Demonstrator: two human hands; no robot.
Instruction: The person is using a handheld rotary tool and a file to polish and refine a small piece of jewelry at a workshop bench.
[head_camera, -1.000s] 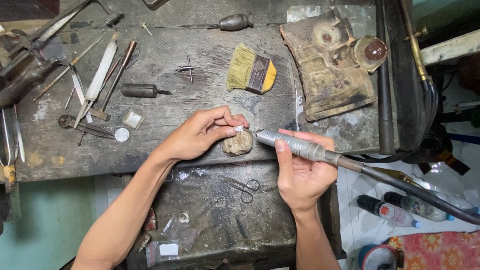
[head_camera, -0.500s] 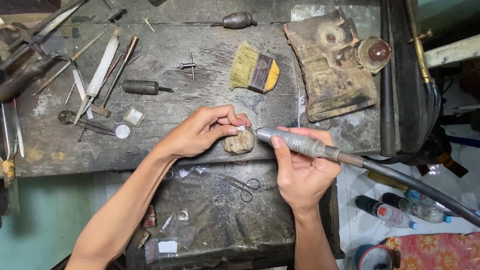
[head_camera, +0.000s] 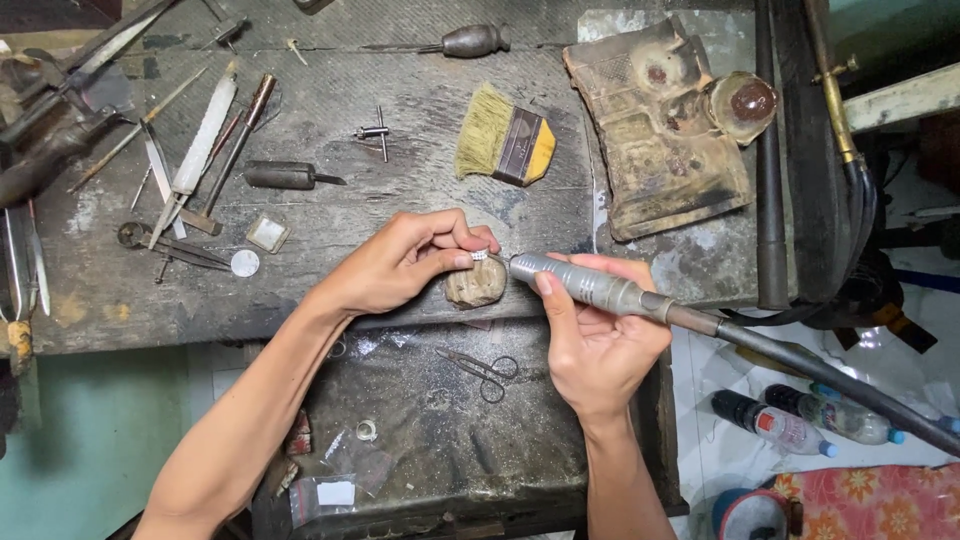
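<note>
My left hand (head_camera: 405, 262) pinches a tiny silvery piece (head_camera: 479, 256) between thumb and fingertips, resting it over a worn wooden bench peg (head_camera: 476, 285) at the bench's front edge. My right hand (head_camera: 590, 340) grips a grey metal rotary handpiece (head_camera: 590, 286) like a pen. Its tip touches the small piece from the right. A thick black flexible shaft (head_camera: 830, 375) runs from the handpiece off to the lower right.
The dark wooden bench (head_camera: 400, 180) carries a yellow-bristled brush (head_camera: 505, 145), files and hand tools (head_camera: 190, 170) at left, and a grimy block with a round brown knob (head_camera: 665, 130). Small scissors (head_camera: 480, 368) lie in the tray below. Plastic bottles (head_camera: 790, 425) lie on the floor.
Both hands stay at the bench peg, the handpiece tip against the small piece. Only slight shifts of the hands and view show.
</note>
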